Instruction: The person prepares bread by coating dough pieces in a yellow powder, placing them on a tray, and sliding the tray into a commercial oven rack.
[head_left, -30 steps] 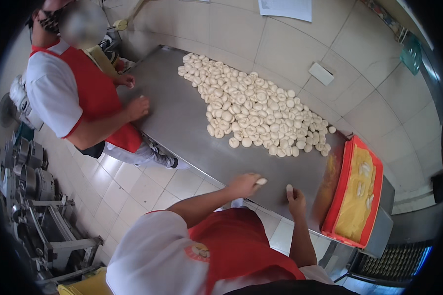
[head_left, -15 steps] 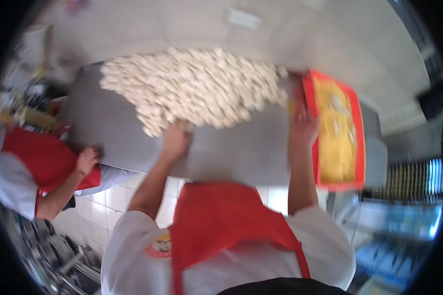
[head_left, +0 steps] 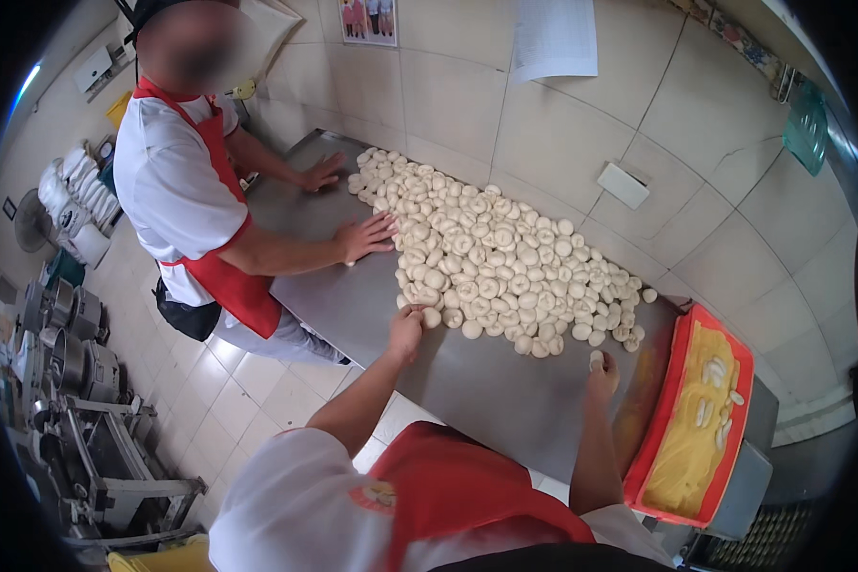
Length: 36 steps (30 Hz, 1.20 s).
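A heap of small, pale, round dough balls (head_left: 505, 253) spreads across the metal table (head_left: 486, 391). My left hand (head_left: 407, 334) is at the heap's near left edge, its fingers closed at a dough ball (head_left: 431, 318). Farther right, just off the heap's near right corner, my right hand (head_left: 602, 378) pinches another dough ball (head_left: 597, 359) between thumb and fingers. To the right of that hand stands a red tray (head_left: 665, 405) filled with yellow powder (head_left: 682, 467); several flattened dough pieces (head_left: 717, 370) lie on the powder.
A co-worker in a red apron (head_left: 243, 276) stands at the table's left end, one hand (head_left: 367, 236) flat against the heap, the other on the tabletop. A tiled wall (head_left: 582, 124) runs behind the table. Pots (head_left: 71, 357) and a metal rack (head_left: 114, 477) stand at lower left.
My view has swung left, bringing the co-worker fully into sight. My right hand has come away from the tray to the heap's right end and now holds a dough ball. My left hand stays by the heap.
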Each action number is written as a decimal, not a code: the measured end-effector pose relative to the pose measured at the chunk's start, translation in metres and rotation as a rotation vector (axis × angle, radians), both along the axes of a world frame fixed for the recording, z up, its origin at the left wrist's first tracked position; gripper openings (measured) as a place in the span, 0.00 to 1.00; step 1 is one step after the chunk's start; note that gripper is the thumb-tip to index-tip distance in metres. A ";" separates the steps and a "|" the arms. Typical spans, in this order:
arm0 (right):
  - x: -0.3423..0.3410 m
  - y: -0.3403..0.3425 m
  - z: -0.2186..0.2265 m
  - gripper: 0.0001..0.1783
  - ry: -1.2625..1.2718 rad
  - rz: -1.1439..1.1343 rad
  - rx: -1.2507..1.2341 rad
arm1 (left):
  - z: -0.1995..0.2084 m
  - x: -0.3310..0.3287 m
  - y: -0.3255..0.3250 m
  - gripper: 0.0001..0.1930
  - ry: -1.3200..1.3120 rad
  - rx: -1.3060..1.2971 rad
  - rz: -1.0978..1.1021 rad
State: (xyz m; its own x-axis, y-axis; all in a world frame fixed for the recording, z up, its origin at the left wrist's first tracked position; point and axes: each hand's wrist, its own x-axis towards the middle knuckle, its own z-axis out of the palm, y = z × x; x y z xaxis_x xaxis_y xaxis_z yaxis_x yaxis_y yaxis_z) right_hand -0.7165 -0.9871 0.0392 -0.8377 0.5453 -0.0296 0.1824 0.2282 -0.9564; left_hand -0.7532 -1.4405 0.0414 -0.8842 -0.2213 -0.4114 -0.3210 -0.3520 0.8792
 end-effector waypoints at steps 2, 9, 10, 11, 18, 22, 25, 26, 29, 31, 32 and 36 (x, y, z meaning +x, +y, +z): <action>0.036 0.011 -0.008 0.20 -0.021 0.045 -0.022 | 0.014 0.010 0.030 0.16 0.032 0.125 -0.006; 0.175 -0.014 0.023 0.29 -0.265 0.486 0.780 | 0.029 0.088 0.028 0.16 0.565 -1.003 -0.842; 0.204 -0.015 0.000 0.35 -0.269 0.530 0.782 | 0.010 0.108 0.021 0.20 0.666 -1.126 -0.914; 0.226 -0.019 -0.024 0.41 -0.268 0.575 0.792 | -0.013 0.126 0.013 0.25 0.768 -1.250 -0.978; 0.160 -0.073 -0.003 0.59 -0.495 0.439 1.002 | -0.020 0.102 0.051 0.42 0.825 -1.245 -1.273; 0.040 -0.060 0.022 0.55 -0.559 0.347 1.055 | 0.003 0.028 0.129 0.45 0.986 -1.286 -1.280; 0.004 -0.040 0.007 0.53 -0.493 0.234 1.102 | -0.002 0.024 0.155 0.44 0.925 -1.264 -1.269; 0.003 -0.044 0.001 0.52 -0.463 0.193 1.122 | -0.004 0.028 0.151 0.44 0.924 -1.249 -1.222; 0.055 -0.058 0.001 0.48 -0.542 0.202 1.004 | -0.009 0.061 0.144 0.42 0.829 -1.351 -1.099; 0.120 -0.062 -0.017 0.47 -0.422 0.264 1.019 | -0.011 0.101 0.118 0.42 0.768 -1.347 -1.122; 0.162 -0.069 -0.023 0.47 -0.357 0.315 1.062 | -0.009 0.124 0.101 0.41 0.845 -1.375 -1.094; 0.238 -0.087 0.010 0.41 -0.339 0.378 0.923 | -0.011 0.164 0.040 0.32 0.784 -1.279 -1.270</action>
